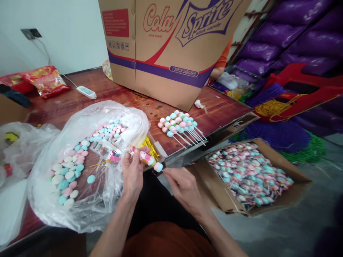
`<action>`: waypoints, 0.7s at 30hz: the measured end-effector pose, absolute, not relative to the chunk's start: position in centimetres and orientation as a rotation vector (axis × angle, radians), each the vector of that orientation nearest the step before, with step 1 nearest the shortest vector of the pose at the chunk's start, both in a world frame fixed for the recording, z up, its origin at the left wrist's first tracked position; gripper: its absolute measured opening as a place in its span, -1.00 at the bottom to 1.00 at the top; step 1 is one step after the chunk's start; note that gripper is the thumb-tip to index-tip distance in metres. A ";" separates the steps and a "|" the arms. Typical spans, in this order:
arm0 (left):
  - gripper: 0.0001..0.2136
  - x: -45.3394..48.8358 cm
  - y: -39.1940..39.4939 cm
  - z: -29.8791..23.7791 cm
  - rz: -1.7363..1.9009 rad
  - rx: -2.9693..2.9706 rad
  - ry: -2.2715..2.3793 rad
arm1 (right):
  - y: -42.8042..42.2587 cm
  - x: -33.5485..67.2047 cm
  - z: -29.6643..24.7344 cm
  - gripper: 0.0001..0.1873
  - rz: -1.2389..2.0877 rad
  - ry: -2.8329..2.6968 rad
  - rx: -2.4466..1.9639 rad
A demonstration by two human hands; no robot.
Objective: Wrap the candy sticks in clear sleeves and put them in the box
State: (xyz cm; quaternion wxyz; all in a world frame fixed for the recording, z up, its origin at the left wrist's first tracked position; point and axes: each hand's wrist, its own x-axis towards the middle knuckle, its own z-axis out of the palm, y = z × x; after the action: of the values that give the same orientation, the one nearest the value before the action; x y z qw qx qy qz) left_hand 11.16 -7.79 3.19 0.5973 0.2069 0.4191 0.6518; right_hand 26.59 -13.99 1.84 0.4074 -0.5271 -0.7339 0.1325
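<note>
My left hand (133,175) pinches a small printed candy wrapper (146,157) with pink on it. Just right of that wrapper, a pink and blue marshmallow lollipop (158,167) points toward its end. My right hand (184,184) has closed fingers at the lollipop's stick end; the stick is mostly hidden. How far the candy sits inside the wrapper I cannot tell. Flat printed wrappers (105,150) lie left of my left hand, and gold twist ties (151,146) lie behind it. Loose pink, white and blue marshmallows (69,175) are spread in an open clear plastic bag (88,110).
Marshmallow lollipops on white sticks (178,123) lie in rows near the table's edge. A floor-level carton (225,200) at right holds many wrapped ones. The large printed carton (160,43) stands at the back, partly hiding a person's orange sleeve (225,55). A red snack packet (45,80) lies at left.
</note>
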 end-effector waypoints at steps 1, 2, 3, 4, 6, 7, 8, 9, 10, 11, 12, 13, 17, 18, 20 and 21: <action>-0.66 11.2 -7.8 3.1 1.526 0.469 0.963 | -14.2 26.5 1.8 -0.78 0.422 -1.819 -1.332; -0.66 11.3 -7.8 3.0 1.534 0.461 0.953 | -14.4 26.3 1.8 -0.79 0.526 -1.773 -1.342; -0.67 11.4 -7.8 2.9 1.532 0.460 0.940 | -14.4 26.2 1.7 -0.78 0.637 -1.720 -1.356; -0.68 11.5 -7.9 2.8 1.521 0.465 0.926 | -14.5 26.0 1.6 -0.76 0.740 -1.664 -1.370; -0.67 11.7 -8.0 2.7 1.489 0.484 0.903 | -14.3 25.5 1.6 -0.73 0.873 -1.577 -1.390; -0.66 11.8 -8.0 2.6 1.473 0.496 0.898 | -14.2 25.3 1.6 -0.72 0.893 -1.547 -1.394; -0.66 11.8 -8.1 2.5 1.456 0.510 0.898 | -14.0 25.1 1.6 -0.72 0.885 -1.531 -1.394; -0.65 11.8 -8.1 2.5 1.438 0.524 0.904 | -13.9 25.0 1.7 -0.73 0.866 -1.529 -1.389; -0.65 11.8 -8.1 2.5 1.421 0.536 0.913 | -13.8 24.9 1.9 -0.73 0.853 -1.541 -1.378; -0.65 11.7 -8.1 2.6 1.404 0.545 0.920 | -13.8 24.8 2.1 -0.73 0.856 -1.559 -1.365; -0.64 11.5 -8.0 2.6 1.390 0.546 0.924 | -13.7 24.9 2.3 -0.73 0.875 -1.574 -1.355; -0.64 11.4 -8.0 2.7 1.380 0.541 0.922 | -13.8 24.9 2.5 -0.72 0.905 -1.581 -1.351; -0.63 11.3 -8.0 3.1 1.320 0.542 0.902 | -13.8 25.0 2.8 -0.70 0.914 -1.518 -1.384; -0.64 11.5 -8.1 3.2 1.301 0.554 0.901 | -13.8 24.8 2.7 -0.72 0.860 -1.518 -1.383; -0.66 11.9 -8.4 3.2 1.275 0.568 0.901 | -13.5 24.1 2.4 -0.75 0.712 -1.547 -1.365; -0.68 12.1 -8.5 3.2 1.271 0.567 0.898 | -13.3 23.7 2.2 -0.76 0.635 -1.568 -1.355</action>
State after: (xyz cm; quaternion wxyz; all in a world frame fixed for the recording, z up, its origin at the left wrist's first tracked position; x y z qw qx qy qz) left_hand 12.09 -8.51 3.23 0.6765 0.2521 0.3993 0.5652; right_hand 23.68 -13.27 2.20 0.4681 -0.5524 -0.6393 0.2588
